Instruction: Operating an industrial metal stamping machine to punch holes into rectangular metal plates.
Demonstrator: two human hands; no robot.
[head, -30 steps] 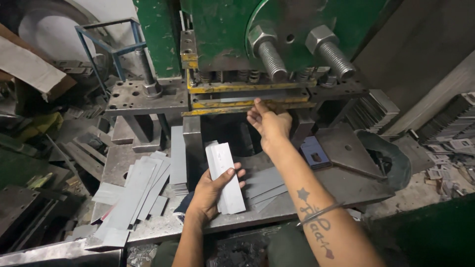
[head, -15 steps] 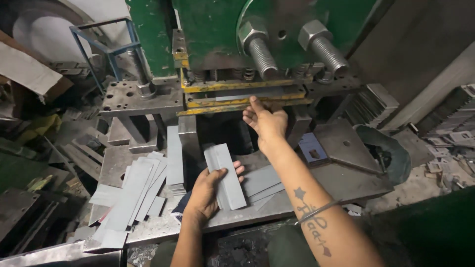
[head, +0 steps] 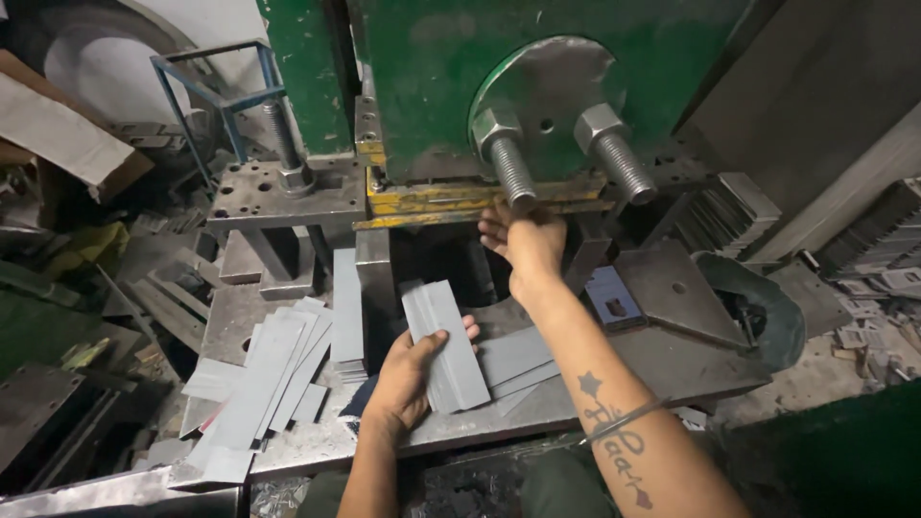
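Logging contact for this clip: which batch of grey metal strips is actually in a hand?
The strips under the left hand, gripped by thumb and fingers. The fanned pile at left and the upright stack lie untouched.

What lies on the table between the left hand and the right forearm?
In the head view, flat grey metal strips lie there, beside the left hand and right forearm.

Our left hand (head: pixel 413 369) lies low and near us, palm turned up, fingers curled over the edge of what it grips, thumb across the top. Our right arm stretches forward, forearm tattooed with a thin band at the wrist, and our right hand (head: pixel 526 242) reaches ahead, fingers (head: pixel 494 223) bent and pinching.
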